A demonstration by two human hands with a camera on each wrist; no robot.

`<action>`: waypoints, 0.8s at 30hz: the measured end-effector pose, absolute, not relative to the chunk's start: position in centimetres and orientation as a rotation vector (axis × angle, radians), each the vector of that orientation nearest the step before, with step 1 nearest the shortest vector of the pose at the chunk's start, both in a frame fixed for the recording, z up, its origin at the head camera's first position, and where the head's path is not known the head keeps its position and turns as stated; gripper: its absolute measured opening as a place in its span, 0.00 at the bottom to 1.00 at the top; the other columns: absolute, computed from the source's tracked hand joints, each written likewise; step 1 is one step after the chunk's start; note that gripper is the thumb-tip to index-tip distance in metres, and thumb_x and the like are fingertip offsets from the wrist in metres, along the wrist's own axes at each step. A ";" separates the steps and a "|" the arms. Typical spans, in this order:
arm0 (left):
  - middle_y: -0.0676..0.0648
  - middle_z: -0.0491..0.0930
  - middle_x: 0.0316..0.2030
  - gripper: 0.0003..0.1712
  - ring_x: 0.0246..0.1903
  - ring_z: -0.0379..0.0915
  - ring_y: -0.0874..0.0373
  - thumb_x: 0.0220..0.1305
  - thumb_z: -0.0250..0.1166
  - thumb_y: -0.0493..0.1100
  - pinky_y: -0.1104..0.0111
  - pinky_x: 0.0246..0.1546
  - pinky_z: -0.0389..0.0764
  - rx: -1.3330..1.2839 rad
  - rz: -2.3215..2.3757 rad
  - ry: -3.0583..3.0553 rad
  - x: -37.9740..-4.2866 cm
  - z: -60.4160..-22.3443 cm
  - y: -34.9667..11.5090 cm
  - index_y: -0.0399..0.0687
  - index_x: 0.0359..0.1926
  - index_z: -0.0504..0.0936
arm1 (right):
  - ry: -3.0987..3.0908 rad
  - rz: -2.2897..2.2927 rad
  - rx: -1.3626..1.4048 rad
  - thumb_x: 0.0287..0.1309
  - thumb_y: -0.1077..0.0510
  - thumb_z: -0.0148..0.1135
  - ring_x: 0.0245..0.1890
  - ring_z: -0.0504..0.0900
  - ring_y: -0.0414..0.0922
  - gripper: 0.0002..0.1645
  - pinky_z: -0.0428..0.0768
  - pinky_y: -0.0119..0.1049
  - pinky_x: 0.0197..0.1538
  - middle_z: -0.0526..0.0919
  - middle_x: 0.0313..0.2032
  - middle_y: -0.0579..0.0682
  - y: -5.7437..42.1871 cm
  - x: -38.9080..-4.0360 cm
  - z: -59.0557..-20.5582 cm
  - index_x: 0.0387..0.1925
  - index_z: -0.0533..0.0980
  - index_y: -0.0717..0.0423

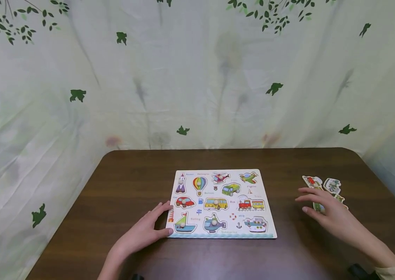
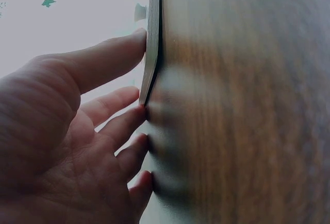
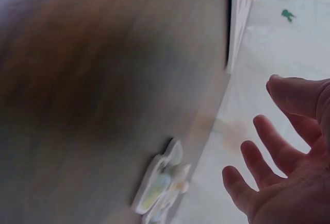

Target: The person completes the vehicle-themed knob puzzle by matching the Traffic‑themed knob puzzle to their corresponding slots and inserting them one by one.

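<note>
A white wooden puzzle board [image 1: 232, 214] with pictures of vehicles lies on the table. My left hand [image 1: 144, 229] rests at its lower left, the thumb on the bottom corner and the fingers spread along the left edge. The left wrist view shows the thumb [image 2: 111, 62] against the board's edge [image 2: 152, 33] and the other fingertips down on the table. To the right of the board, my right hand [image 1: 334, 214] hovers with loosely bent fingers and nothing in them. Beneath and behind it lie several loose puzzle pieces [image 1: 332, 186], partly hidden by the hand.
The dark brown wooden table [image 1: 141, 171] has rounded far corners. Behind it hangs a pale curtain [image 1: 197, 85] with green leaf prints. The right wrist view shows some loose pieces [image 3: 157, 188] lying flat near the fingers.
</note>
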State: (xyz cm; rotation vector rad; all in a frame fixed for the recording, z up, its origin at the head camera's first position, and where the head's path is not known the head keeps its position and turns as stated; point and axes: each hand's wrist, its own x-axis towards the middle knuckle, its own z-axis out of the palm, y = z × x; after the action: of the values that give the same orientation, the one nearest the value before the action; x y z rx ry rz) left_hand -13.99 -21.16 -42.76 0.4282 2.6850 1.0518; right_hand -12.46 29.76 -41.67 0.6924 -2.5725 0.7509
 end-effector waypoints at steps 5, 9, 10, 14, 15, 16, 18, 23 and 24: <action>0.47 0.63 0.71 0.37 0.73 0.47 0.43 0.57 0.73 0.51 0.42 0.69 0.47 0.423 1.037 2.686 -14.1 -42.7 -21.1 0.52 0.66 0.71 | -2.583 0.704 0.638 0.44 0.70 0.75 0.58 0.70 0.45 0.24 0.60 0.19 0.51 0.76 0.56 0.48 31.1 -12.1 -42.0 0.44 0.82 0.47; 0.47 0.63 0.71 0.37 0.73 0.47 0.43 0.57 0.73 0.50 0.42 0.69 0.47 0.435 1.032 2.690 -14.1 -42.7 -21.1 0.51 0.66 0.71 | -2.602 0.687 0.594 0.46 0.74 0.71 0.53 0.71 0.56 0.26 0.61 0.24 0.49 0.74 0.58 0.46 32.3 -11.9 -42.3 0.45 0.81 0.47; 0.47 0.63 0.71 0.36 0.73 0.47 0.43 0.57 0.73 0.50 0.42 0.69 0.48 0.442 1.035 2.692 -14.2 -42.7 -21.1 0.51 0.66 0.71 | -2.604 0.687 0.592 0.46 0.76 0.69 0.53 0.71 0.57 0.26 0.61 0.25 0.49 0.73 0.58 0.47 32.6 -11.9 -42.3 0.45 0.81 0.48; 0.46 0.63 0.71 0.36 0.73 0.48 0.43 0.57 0.73 0.49 0.42 0.69 0.48 0.456 1.040 2.698 -14.2 -42.7 -21.1 0.50 0.65 0.71 | -2.624 0.680 0.580 0.46 0.81 0.63 0.51 0.71 0.59 0.28 0.62 0.32 0.47 0.75 0.56 0.54 33.8 -12.0 -42.6 0.44 0.82 0.51; 0.46 0.63 0.71 0.36 0.73 0.48 0.43 0.57 0.73 0.49 0.42 0.69 0.47 0.458 1.039 2.698 -14.2 -42.7 -21.1 0.50 0.66 0.71 | -2.636 0.674 0.566 0.46 0.81 0.64 0.51 0.71 0.59 0.28 0.62 0.32 0.47 0.75 0.55 0.57 34.0 -11.9 -42.6 0.43 0.82 0.51; 0.46 0.63 0.71 0.36 0.73 0.48 0.43 0.57 0.73 0.49 0.42 0.69 0.47 0.459 1.039 2.698 -14.2 -42.7 -21.1 0.50 0.66 0.71 | -2.651 0.690 0.555 0.47 0.80 0.64 0.51 0.71 0.61 0.26 0.63 0.36 0.49 0.75 0.55 0.60 34.3 -11.9 -42.7 0.43 0.82 0.52; 0.46 0.63 0.71 0.37 0.73 0.48 0.43 0.57 0.73 0.49 0.42 0.69 0.47 0.459 1.039 2.699 -14.1 -42.7 -21.1 0.50 0.66 0.71 | -2.673 0.718 0.535 0.47 0.78 0.67 0.52 0.70 0.64 0.24 0.64 0.45 0.49 0.75 0.55 0.63 34.9 -11.9 -42.7 0.43 0.82 0.53; 0.46 0.63 0.71 0.37 0.73 0.48 0.43 0.57 0.73 0.50 0.42 0.69 0.47 0.453 1.042 2.698 -14.1 -42.7 -21.1 0.51 0.66 0.71 | -2.675 0.721 0.532 0.43 0.72 0.73 0.51 0.70 0.65 0.22 0.64 0.56 0.46 0.76 0.54 0.63 36.0 -11.8 -43.1 0.41 0.83 0.50; 0.46 0.63 0.71 0.37 0.73 0.48 0.42 0.57 0.73 0.50 0.41 0.69 0.48 0.451 1.044 2.699 -14.1 -42.7 -21.1 0.51 0.66 0.71 | -2.675 0.713 0.535 0.42 0.71 0.74 0.51 0.70 0.65 0.22 0.64 0.56 0.46 0.76 0.53 0.63 36.2 -11.9 -43.2 0.40 0.84 0.49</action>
State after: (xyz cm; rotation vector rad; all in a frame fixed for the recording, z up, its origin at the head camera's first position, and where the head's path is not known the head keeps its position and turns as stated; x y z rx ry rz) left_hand -14.10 -21.14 -42.72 0.4507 2.6991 1.0435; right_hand -11.88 36.18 -43.18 0.5345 -2.6749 0.7128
